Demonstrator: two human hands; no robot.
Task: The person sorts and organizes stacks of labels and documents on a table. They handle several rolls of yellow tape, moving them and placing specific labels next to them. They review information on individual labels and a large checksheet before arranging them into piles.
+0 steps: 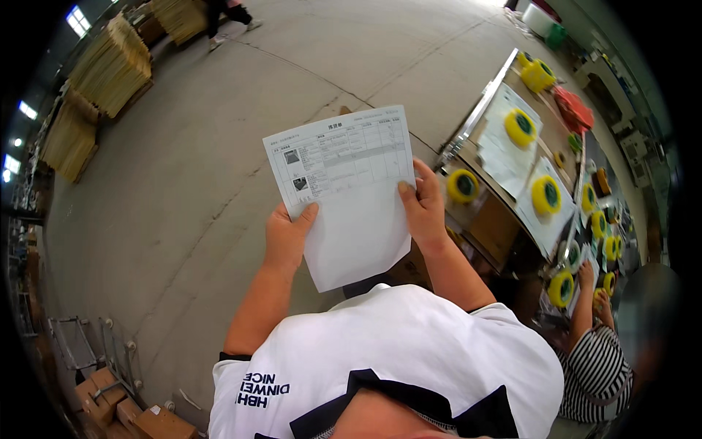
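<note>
Held up in front of my chest is a white paper sheet (358, 227) with a printed table and two small dark pictures on its upper half. My left hand (288, 228) grips its left edge, thumb on the front and fingers behind. On the right edge, my right hand (424, 205) pinches the paper in the same way, thumb on top. The sheet's lower part is blank, and its bottom edge narrows toward my body. Fingers behind the paper are mostly hidden.
To the right runs a workbench (475, 150) with papers and several yellow tape rolls (520, 127). A co-worker in a striped top (599, 373) works beside it. Stacked boards (110, 69) stand far left; cardboard boxes (102, 395) and a metal trolley (73, 344) are near left. Another person walks far off.
</note>
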